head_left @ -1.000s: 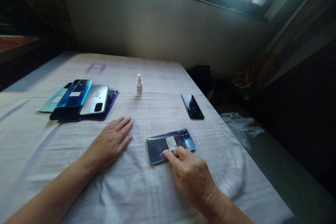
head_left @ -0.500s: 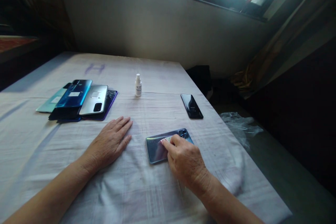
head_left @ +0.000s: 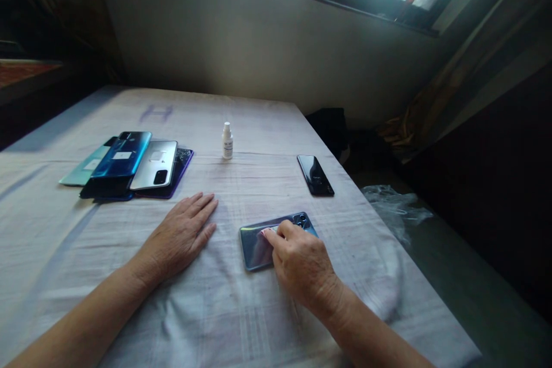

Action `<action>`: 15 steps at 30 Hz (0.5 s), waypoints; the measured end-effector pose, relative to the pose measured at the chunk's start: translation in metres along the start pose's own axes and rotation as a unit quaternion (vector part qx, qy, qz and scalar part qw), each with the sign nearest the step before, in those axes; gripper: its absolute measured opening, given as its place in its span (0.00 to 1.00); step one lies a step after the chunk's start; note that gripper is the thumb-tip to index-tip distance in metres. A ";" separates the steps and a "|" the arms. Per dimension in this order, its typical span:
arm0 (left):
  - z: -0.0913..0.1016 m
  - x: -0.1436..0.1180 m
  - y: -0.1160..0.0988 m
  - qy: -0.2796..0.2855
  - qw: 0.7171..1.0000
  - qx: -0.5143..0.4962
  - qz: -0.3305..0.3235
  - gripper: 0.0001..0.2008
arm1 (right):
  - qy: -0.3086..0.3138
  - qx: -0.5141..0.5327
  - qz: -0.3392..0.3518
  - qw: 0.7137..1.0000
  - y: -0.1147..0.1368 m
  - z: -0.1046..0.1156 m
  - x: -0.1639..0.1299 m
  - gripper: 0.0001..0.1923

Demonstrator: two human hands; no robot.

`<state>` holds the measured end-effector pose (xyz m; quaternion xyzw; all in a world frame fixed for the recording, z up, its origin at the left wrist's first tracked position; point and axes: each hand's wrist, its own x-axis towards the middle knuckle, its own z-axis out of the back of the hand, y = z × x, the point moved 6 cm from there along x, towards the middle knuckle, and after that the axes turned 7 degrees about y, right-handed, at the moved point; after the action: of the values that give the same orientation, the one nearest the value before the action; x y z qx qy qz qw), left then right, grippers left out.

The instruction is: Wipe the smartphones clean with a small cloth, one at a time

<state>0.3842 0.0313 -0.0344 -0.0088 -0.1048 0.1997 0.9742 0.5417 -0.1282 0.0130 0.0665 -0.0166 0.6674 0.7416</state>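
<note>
A shiny grey-blue smartphone [head_left: 254, 246] lies back up on the cloth, its camera block at the far right corner. My right hand [head_left: 304, 261] rests over the phone's right half, fingers pinched together against its back. Something small and whitish-pink shows at the fingertips, mostly hidden, so I cannot make out what it is. Flat on the cloth to the left, my left hand [head_left: 183, 236] has its fingers stretched out and holds nothing. Beyond the hands stands a small white bottle [head_left: 227, 142] with a printed label.
Several phones or phone backs, among them a blue one [head_left: 123, 152] and a silver one [head_left: 153, 167], lie overlapped at the left. A black phone [head_left: 315, 175] is near the right edge of the cloth-covered table [head_left: 241, 310]. Clear plastic [head_left: 397, 207] lies beyond that edge.
My right hand has shifted slightly left along the phone's back, and less of the whitish piece shows under its fingers. My left hand stays in place.
</note>
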 end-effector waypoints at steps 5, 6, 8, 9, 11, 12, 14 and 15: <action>-0.001 -0.001 0.001 0.003 1.000 -0.005 0.006 0.32 | -0.052 0.019 0.027 0.998 0.007 0.004 -0.024 0.14; -0.001 -0.001 0.001 0.006 1.000 -0.007 0.008 0.32 | -0.061 0.026 0.034 0.997 0.008 0.005 -0.031 0.15; -0.001 -0.001 0.002 0.012 1.000 -0.010 0.013 0.32 | -0.070 0.039 0.047 0.996 0.008 0.006 -0.042 0.16; -0.001 -0.001 0.002 0.014 1.000 -0.011 0.014 0.32 | -0.071 0.044 0.048 0.995 0.006 0.006 -0.045 0.16; -0.002 -0.001 0.002 0.016 1.000 -0.014 0.015 0.32 | -0.067 0.045 0.038 0.996 -0.002 0.006 -0.050 0.18; -0.002 -0.001 0.003 0.015 1.000 -0.016 0.015 0.32 | -0.065 0.041 0.027 0.997 -0.008 0.006 -0.051 0.18; -0.002 -0.001 0.004 0.012 1.000 -0.023 0.016 0.31 | -0.062 0.028 0.002 0.998 -0.018 0.006 -0.053 0.18; -0.002 -0.001 0.004 0.011 0.999 -0.025 0.017 0.31 | -0.061 0.022 -0.008 0.998 -0.022 0.006 -0.054 0.17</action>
<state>0.3825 0.0346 -0.0371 -0.0373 -0.0991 0.2129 0.9713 0.5579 -0.1841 0.0109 0.1234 -0.0469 0.6565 0.7427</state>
